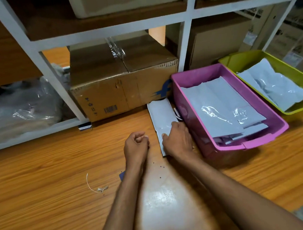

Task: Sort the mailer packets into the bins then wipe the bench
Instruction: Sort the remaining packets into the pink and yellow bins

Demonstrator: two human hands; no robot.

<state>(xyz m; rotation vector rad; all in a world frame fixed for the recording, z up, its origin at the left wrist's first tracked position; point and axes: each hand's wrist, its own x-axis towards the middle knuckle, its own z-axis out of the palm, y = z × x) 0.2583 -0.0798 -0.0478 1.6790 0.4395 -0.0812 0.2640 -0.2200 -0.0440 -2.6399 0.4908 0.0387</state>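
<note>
A white mailer packet [162, 116] lies on the wooden bench [43, 176] beside the pink bin [267, 139]. My right hand [178, 140] lies over the packet's near end, thumb and fingers on its surface. My left hand [135, 145] hovers just left of it with fingers curled, pinching something thin like a rubber band. The pink bin holds several white packets [216, 108]. The green bin [240, 60] to its right holds more packets [276, 86].
A taped cardboard box [121, 77] sits on the low shelf behind the packet. A plastic-wrapped bundle [21, 107] fills the shelf space at left. A piece of white string [96, 187] and small dark specks lie on the bench.
</note>
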